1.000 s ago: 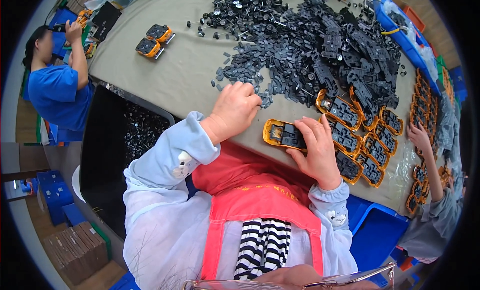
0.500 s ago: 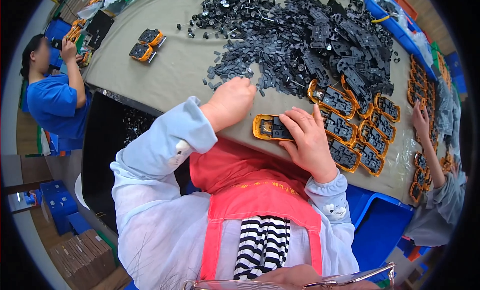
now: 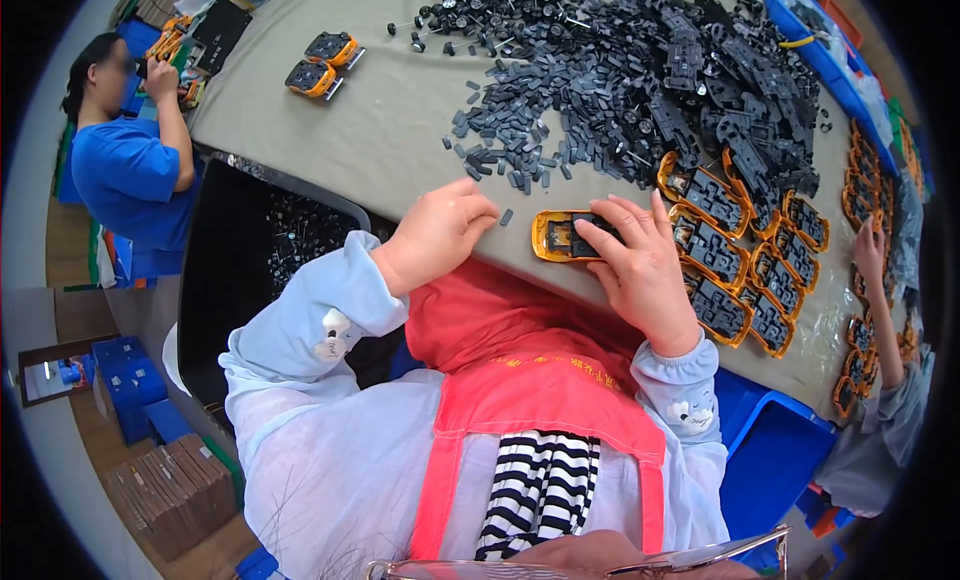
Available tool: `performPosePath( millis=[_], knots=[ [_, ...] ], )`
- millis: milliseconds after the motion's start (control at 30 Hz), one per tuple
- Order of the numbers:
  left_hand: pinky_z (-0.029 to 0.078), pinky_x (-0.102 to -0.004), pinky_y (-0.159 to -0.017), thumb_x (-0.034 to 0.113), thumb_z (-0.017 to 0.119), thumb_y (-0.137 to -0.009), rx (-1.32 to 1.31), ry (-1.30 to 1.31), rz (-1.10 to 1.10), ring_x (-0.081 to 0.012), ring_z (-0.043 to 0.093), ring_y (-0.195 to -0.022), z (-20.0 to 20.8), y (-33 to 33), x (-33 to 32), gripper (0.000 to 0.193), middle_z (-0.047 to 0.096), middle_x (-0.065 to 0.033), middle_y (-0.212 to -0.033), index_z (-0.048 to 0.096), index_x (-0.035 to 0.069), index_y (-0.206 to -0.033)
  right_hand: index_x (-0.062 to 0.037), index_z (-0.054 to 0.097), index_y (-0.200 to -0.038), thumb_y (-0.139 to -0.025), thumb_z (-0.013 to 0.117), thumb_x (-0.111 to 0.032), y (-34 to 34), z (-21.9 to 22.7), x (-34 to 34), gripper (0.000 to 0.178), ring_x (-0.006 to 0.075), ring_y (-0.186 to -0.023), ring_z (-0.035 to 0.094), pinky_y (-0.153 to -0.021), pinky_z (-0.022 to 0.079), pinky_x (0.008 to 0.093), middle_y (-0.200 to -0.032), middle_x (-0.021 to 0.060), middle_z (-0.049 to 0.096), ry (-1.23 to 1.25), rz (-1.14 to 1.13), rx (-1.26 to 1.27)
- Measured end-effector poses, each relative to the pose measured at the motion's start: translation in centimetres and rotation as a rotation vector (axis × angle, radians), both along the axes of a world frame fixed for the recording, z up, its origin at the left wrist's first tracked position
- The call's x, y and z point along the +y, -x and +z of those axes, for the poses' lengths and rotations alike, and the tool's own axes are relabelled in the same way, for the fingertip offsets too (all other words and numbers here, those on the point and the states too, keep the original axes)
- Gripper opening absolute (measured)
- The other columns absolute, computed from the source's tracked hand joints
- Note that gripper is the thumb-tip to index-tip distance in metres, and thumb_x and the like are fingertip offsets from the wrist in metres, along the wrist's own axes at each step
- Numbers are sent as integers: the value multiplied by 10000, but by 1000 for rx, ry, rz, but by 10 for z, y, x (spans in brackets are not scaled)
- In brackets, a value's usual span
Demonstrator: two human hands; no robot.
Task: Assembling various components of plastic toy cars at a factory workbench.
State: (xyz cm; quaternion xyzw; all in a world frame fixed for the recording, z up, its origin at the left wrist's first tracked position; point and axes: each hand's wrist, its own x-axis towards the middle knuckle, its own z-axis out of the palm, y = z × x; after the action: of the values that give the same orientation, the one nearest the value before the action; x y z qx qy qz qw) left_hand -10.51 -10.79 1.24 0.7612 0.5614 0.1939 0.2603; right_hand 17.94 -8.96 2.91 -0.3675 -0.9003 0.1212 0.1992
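My right hand [image 3: 645, 260] rests over an upturned orange toy car body [image 3: 541, 242], its fingers on the black insert inside and its thumb along the near side. The body lies on the cloth-covered table near the front edge. To its left, my left hand [image 3: 437, 232] is closed, fingertips bent together; whether a small part is between them is hidden. Just beyond those fingertips lies a single small flat black piece [image 3: 507, 217]. More upturned orange car bodies with black inserts [image 3: 717, 308] stand in rows beside my right hand.
A wide heap of small black pieces [image 3: 515, 130], black chassis plates [image 3: 770, 125] and wheels on axles [image 3: 465, 15] covers the far table. Two orange cars [image 3: 312, 79] sit far left. A black bin [image 3: 225, 280] stands left, a blue bin [image 3: 765, 450] right. Two people work nearby.
My left hand has drawn back from the heap's near edge towards me and left. My right hand stays on the car body. The whole view has shifted slightly.
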Motion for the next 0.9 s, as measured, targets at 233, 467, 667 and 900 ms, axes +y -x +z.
performPosePath(
  millis=[233, 467, 667, 900],
  knots=[
    [536, -341, -665, 62, 660, -767, 108, -473, -632, -238, 606, -803, -9, 28, 43, 250, 615, -52, -921, 715, 67, -1011, -124, 671, -1199, -690, 785, -51, 4, 2, 4, 527, 300, -1254, 531, -1148, 285, 594, -1291, 80, 596, 46, -6, -26],
    [533, -346, -685, 48, 651, -744, 121, -493, -835, -232, 585, -820, -9, 26, 72, 269, 598, -64, -933, 681, 45, -1011, -136, 672, -1206, -702, 792, -65, 6, 1, 8, 524, 293, -1265, 520, -1152, 282, 586, -1307, 69, 585, 96, -6, -47],
    [515, -351, -696, 87, 631, -774, 30, -491, -695, -239, 583, -828, -21, 12, 67, 196, 584, -65, -910, 644, 41, -964, -136, 670, -1206, -700, 793, -66, 4, -1, 11, 525, 291, -1261, 521, -1152, 283, 581, -1299, 65, 585, 111, 0, -36],
    [498, -320, -743, 163, 600, -820, 136, -551, -812, -213, 565, -866, -8, -13, 70, 170, 537, -44, -918, 600, 83, -970, -133, 674, -1194, -697, 795, -66, -1, -3, 17, 516, 286, -1260, 521, -1148, 289, 576, -1283, 67, 588, 102, 4, -17]
  ],
)
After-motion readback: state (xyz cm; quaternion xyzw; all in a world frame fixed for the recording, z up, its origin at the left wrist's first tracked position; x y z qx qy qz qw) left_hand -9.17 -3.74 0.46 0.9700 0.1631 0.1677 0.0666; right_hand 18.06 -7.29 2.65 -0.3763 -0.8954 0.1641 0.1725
